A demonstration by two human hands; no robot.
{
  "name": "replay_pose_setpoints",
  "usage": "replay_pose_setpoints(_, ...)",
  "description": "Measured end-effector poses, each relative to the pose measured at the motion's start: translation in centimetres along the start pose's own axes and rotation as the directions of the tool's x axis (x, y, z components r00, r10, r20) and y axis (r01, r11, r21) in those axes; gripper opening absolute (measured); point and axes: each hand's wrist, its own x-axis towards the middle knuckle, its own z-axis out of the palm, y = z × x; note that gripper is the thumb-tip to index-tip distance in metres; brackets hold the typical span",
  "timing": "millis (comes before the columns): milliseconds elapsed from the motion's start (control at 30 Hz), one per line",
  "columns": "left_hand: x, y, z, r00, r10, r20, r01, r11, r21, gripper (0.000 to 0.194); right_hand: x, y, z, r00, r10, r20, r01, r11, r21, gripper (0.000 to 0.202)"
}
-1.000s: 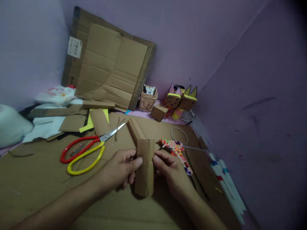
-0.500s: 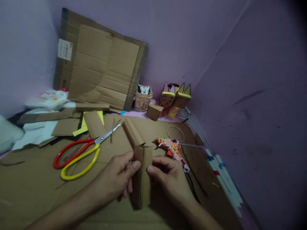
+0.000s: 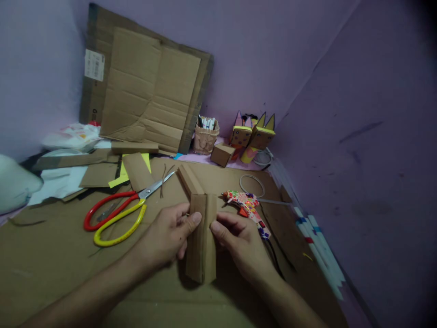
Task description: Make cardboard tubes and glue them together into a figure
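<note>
Between my hands is a long folded cardboard piece, its two long panels meeting along a crease or seam. My left hand grips its left side, thumb lying on the front panel. On the right edge, my right hand pinches it between thumb and fingers. Just beyond its top end lies another folded cardboard strip; whether the two touch I cannot tell. A hot glue gun with a colourful pattern rests right of my hands. Scissors with red and yellow handles lie open to the left.
Cardboard scraps and yellow paper lie at the left. Behind stand a pen holder, a small cardboard box and eared cardboard figures. White sticks line the right edge. A large cardboard sheet leans on the wall.
The held cardboard has turned and tilted a little, showing more of its left panel, and its lower end has risen. Both hands keep their hold. The whole view has shifted slightly.
</note>
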Motion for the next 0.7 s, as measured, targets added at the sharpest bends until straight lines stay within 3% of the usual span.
replay_pose_setpoints(133,0.2,0.1,0.0,0.997,-0.072,-0.017,0.070,0.995,-0.073,0.039,0.2,0.4,-0.6,0.986,0.118,0.117,-0.125,0.991,0.055,0.037)
replay_pose_setpoints(333,-0.1,0.1,-0.1,0.996,-0.073,0.051,0.077,0.994,-0.074,0.041,0.1,1.2,-1.1,0.992,0.127,0.010,-0.128,0.987,0.095,0.034)
replay_pose_setpoints(700,-0.4,0.4,0.6,0.998,-0.044,-0.040,0.042,0.998,-0.047,0.032,-0.4,0.4,0.1,0.992,0.094,-0.084,-0.081,0.986,0.146,0.028)
